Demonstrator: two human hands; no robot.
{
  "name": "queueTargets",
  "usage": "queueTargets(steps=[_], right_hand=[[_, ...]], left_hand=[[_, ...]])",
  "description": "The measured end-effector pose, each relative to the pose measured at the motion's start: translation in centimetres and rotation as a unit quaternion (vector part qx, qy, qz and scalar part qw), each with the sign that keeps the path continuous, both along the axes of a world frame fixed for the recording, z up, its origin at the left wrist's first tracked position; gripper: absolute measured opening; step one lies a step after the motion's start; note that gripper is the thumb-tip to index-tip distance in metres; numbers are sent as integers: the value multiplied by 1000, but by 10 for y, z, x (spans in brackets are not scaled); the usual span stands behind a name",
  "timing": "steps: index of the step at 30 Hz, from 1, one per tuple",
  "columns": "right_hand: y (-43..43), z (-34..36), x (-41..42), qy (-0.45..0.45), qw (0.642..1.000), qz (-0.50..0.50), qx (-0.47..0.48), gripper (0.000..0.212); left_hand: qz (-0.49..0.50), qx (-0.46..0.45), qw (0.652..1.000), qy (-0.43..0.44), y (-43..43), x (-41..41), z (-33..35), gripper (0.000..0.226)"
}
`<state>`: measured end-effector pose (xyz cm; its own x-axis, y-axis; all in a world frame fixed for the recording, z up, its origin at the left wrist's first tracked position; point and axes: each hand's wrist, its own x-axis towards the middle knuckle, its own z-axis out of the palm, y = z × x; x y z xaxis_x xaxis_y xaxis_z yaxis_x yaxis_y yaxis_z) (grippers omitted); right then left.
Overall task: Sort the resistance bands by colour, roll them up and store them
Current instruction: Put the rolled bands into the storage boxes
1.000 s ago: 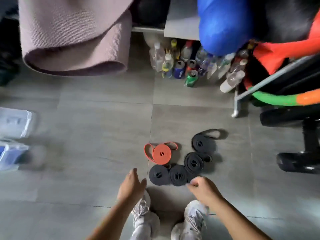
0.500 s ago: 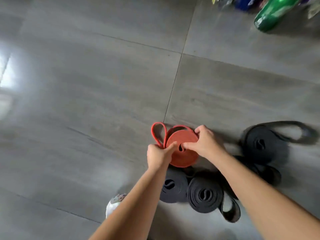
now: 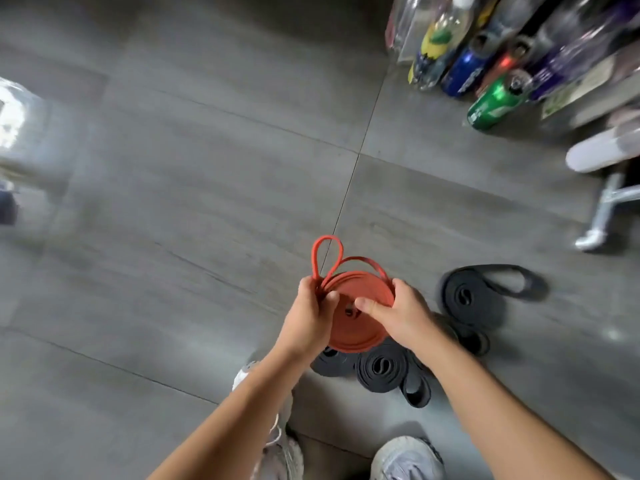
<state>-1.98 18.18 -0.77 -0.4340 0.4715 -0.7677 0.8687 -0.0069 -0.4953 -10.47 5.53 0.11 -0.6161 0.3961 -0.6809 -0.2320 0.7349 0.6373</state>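
Two hands hold the rolled orange band (image 3: pixel 362 289). Left hand (image 3: pixel 310 317) curls round its loose loops; right hand (image 3: pixel 401 315) clasps the roll, thumb on top.

Arms extended; left hand (image 3: pixel 310 315) and right hand (image 3: pixel 403 317) grip orange band (image 3: pixel 356 333)

Found rolled band (image 3: pixel 360 329) held between left hand (image 3: pixel 308 317) and right hand (image 3: pixel 403 315), loose loop (image 3: pixel 327 238) at far side. Noted further rolls (image 3: pixel 381 370) on floor (image 3: pixel 173 202), beneath it and to its right. Recorded bottles (image 3: pixel 485 64) behind, far right; shoes (image 3: pixel 405 459) nearest.
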Motion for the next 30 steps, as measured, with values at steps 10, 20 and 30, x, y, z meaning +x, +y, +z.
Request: queueTargets(steps=[10,20,30], right_hand=[[-68,290,4,24,994,27,-106,66],[-121,534,-24,59,969,209,-117,112],[-253,644,-117,177,747,630,118,97]], left_hand=[[-113,54,988,94,-77,-15,299,46],[-194,-16,961,197,-183,-16,537,41],[-166,-117,947,250,-327,-27,628,36]])
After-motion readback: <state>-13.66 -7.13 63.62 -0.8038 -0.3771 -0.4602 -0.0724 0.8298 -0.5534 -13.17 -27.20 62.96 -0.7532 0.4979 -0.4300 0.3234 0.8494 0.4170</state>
